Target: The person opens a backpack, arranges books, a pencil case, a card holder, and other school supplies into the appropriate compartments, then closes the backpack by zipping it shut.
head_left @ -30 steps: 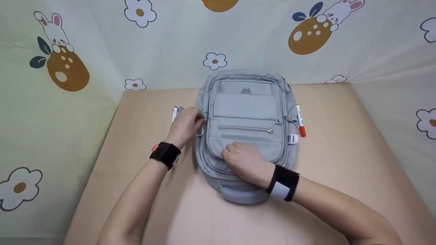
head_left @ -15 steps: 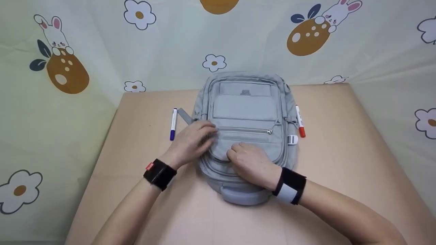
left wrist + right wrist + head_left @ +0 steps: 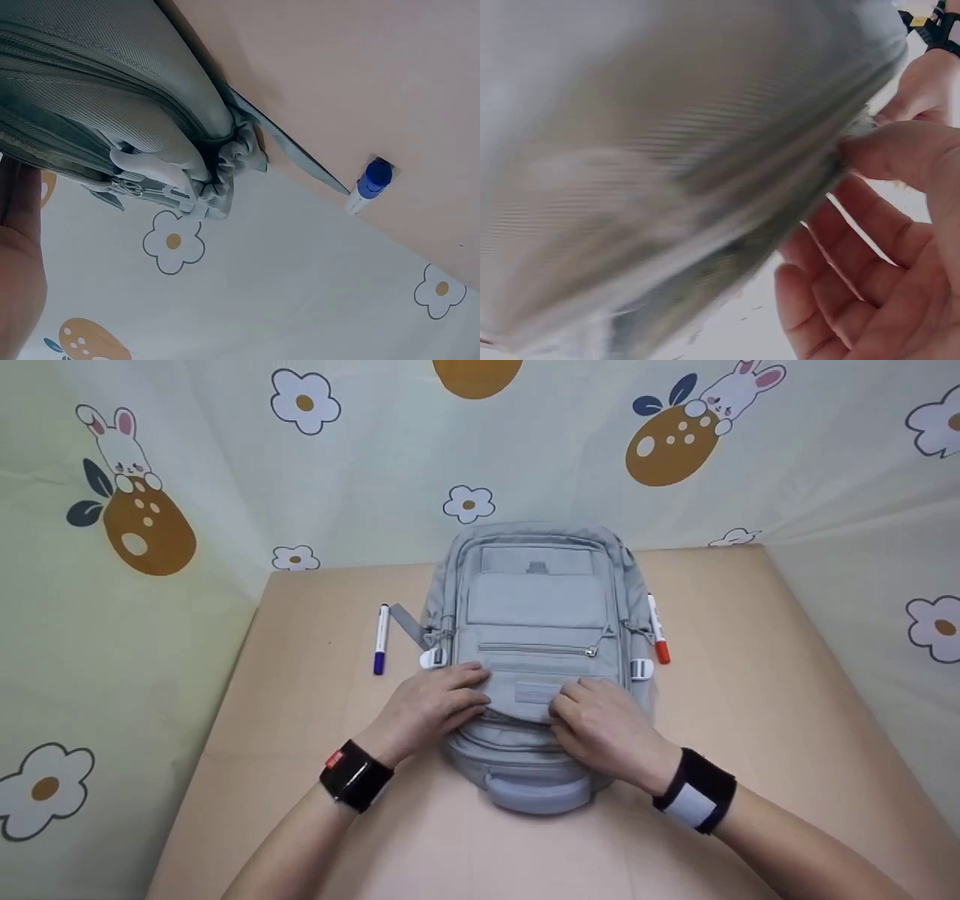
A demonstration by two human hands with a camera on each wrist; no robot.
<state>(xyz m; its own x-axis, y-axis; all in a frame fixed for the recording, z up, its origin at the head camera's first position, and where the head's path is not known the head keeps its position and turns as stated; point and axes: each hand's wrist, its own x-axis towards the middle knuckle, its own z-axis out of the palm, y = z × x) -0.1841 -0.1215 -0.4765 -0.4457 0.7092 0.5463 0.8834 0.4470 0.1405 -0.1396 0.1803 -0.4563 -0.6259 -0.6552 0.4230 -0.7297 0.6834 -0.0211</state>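
Observation:
A light grey backpack (image 3: 536, 600) lies front up on the table, its padded handle (image 3: 540, 795) toward the person. My left hand (image 3: 427, 705) rests on the lower left of the front pocket, fingers lying over the fabric. With thumb and fingertips my right hand (image 3: 607, 727) pinches at the zipper along the pocket's lower edge, beside a small pale label (image 3: 535, 693); the pull is hidden. Below that edge the seam shows a narrow dark gap. In the right wrist view the thumb (image 3: 892, 150) lies against the zipped edge, and the pocket (image 3: 630, 150) is blurred.
A blue-capped marker (image 3: 381, 639) lies left of the backpack, by a loose grey strap (image 3: 409, 626). Close against the right side is a red-capped marker (image 3: 658, 630). White side buckles (image 3: 641, 669) stick out. A patterned cloth (image 3: 360, 495) hangs behind the table (image 3: 247, 780).
My left hand has come down from the backpack's left side zipper to the pocket's lower left. My right hand has slid right along the lower edge, uncovering the label.

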